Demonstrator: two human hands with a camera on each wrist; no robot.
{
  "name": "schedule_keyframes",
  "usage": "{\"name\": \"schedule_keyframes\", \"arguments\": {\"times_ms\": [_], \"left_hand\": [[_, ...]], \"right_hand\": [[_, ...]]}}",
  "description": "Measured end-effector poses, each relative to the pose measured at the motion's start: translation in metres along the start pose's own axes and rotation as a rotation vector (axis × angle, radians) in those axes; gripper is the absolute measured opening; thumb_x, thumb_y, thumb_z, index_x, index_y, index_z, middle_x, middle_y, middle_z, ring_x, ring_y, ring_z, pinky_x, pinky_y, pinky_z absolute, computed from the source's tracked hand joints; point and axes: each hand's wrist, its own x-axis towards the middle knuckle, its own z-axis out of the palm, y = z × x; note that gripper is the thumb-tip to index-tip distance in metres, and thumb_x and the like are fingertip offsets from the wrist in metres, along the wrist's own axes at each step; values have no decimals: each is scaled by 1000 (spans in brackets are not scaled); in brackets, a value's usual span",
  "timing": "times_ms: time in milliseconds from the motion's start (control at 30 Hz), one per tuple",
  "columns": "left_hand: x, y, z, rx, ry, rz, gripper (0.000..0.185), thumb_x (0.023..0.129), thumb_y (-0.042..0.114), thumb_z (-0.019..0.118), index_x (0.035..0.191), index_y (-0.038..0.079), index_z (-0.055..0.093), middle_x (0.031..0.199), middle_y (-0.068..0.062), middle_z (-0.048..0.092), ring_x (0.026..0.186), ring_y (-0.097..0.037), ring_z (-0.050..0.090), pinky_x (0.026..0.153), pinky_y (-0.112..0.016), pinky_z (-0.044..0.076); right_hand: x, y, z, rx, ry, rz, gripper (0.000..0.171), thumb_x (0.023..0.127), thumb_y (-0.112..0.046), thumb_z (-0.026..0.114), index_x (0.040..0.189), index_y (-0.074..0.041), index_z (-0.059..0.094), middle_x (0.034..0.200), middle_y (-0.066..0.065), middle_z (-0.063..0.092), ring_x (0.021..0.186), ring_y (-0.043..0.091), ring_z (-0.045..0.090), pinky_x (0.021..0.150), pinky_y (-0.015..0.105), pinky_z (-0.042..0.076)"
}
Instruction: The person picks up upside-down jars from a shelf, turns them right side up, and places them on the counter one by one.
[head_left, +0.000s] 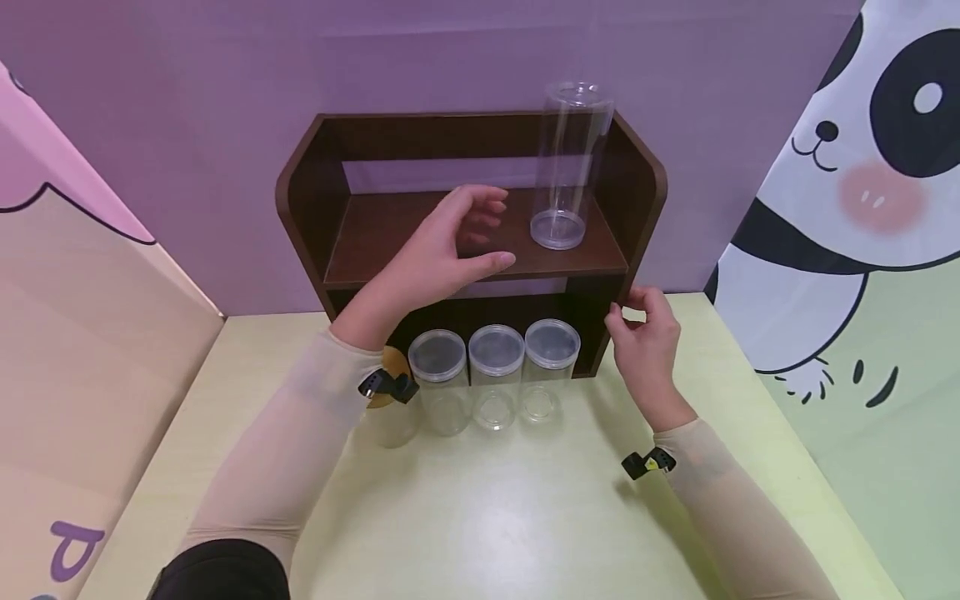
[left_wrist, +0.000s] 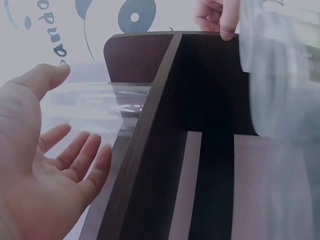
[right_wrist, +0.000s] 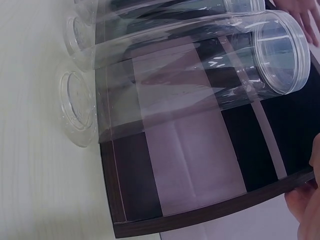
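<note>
A clear jar [head_left: 566,167] stands upright on the shelf [head_left: 390,233], unlabelled, at 3 o'clock from the left hand [head_left: 450,242], whose relaxed fingers hold nothing. The right hand [head_left: 645,333] pinches the shelf's right edge. Three lidded jars [head_left: 495,375] stand below. Purple lettering at 8 o'clock is cut off.

Open left hand [left_wrist: 35,170] — beside dark shelf [left_wrist: 150,130]

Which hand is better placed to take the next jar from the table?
Probably the left hand: it is open and free over the shelf, above the jars. The right hand is occupied at the shelf's right side panel.
</note>
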Motion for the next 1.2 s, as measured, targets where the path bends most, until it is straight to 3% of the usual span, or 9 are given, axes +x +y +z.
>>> {"name": "schedule_keyframes", "arguments": {"times_ms": [233, 467, 700, 933, 1200], "left_hand": [[43, 2, 15, -1, 83, 4, 81, 94, 20, 91, 162, 14, 47, 148, -6, 54, 136, -20, 56, 112, -30, 52], [70, 5, 25, 43, 129, -97, 97, 93, 22, 92, 170, 18, 34, 154, -8, 50, 140, -19, 55, 113, -25, 51], [84, 1, 34, -26, 150, -133, 106, 91, 19, 94, 173, 23, 27, 153, -10, 51, 142, -23, 56, 118, -39, 52], [91, -1, 44, -102, 165, -184, 107, 90, 18, 94, 173, 25, 26, 156, -11, 52, 141, -25, 55, 114, -36, 55], [94, -3, 51, -91, 147, -230, 110, 91, 16, 94, 174, 25, 22, 157, -11, 53, 146, -22, 52, 116, -38, 53]], "right_hand": [[2, 4, 3, -11, -5, -6, 15, 98, 5, 71, 113, 7, 68, 112, 20, 73, 105, 32, 73, 76, 5, 53], [4, 4, 4, -13, -9, -15, 15, 98, 6, 71, 113, 7, 68, 113, 20, 73, 105, 33, 73, 76, 5, 53], [4, 4, 5, -1, -15, -4, 15, 98, 6, 71, 113, 6, 68, 113, 19, 73, 105, 31, 73, 76, 5, 53], [5, 5, 6, -7, -18, -1, 16, 98, 6, 70, 114, 6, 68, 113, 19, 72, 106, 30, 73, 77, 5, 53], [6, 5, 6, -14, -20, -11, 15, 99, 5, 71, 114, 6, 67, 113, 19, 72, 106, 32, 73, 77, 4, 52]]}}
